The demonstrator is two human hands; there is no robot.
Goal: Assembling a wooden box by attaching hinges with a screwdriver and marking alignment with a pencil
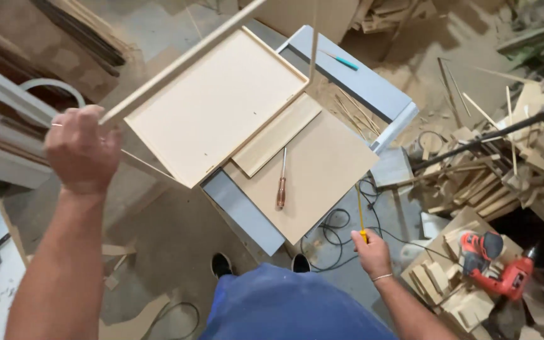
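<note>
Grey desk [373, 85] amid sawdust and offcuts, carrying in descending size: a shallow rimmed board tray [215, 104] overhanging the near-left edge; a flat sheet of board [322, 173] beneath and to its right; a narrow board strip [277, 133] lying on that sheet and tucked partly under the tray; a wooden-handled screwdriver [281, 182] on the sheet just beside the strip; a teal pen [344, 61] at the far edge. Left hand [82, 150], raised, is closed around one end of a long thin wooden slat [184, 63] that slants up across the tray. Right hand [371, 253], low by the near corner, is clamped on the yellow handle of a slender tool [360, 217] whose shaft points up toward the sheet. A red power drill [495, 264] lies on scrap at right. Judged stage: positioning, slat being carried over the tray. Next move calls for lowering the slat level along a tray edge.
</note>
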